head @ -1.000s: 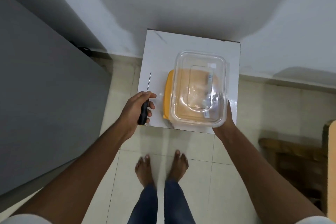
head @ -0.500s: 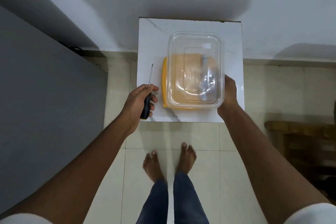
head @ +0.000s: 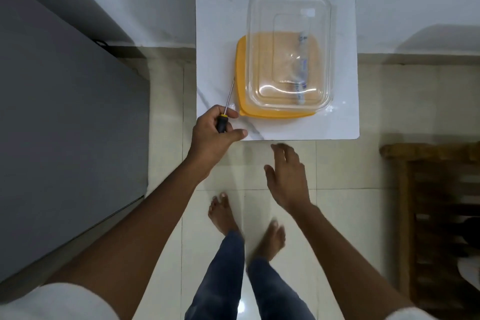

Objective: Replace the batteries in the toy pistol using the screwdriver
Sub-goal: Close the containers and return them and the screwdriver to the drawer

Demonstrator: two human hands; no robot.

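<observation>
Preparation step: screwdriver in hand, toy pistol not yet retrieved.

The left hand [head: 217, 135] grips the screwdriver [head: 225, 109] by its handle at the worktop [head: 213, 34] edge. The right hand [head: 287, 176] hangs with fingers spread, holding nothing, just off the worktop. A clear container [head: 289, 49] rests on an orange lid [head: 242, 80]; blurred contents inside may be the toy pistol, which cannot be confirmed. Next move, likely: reach in and extract the contents.

Clear glossy plastic container [head: 289, 49]; orange lid [head: 242, 91], probably plastic; shiny metal screwdriver [head: 225, 109] shaft.
</observation>
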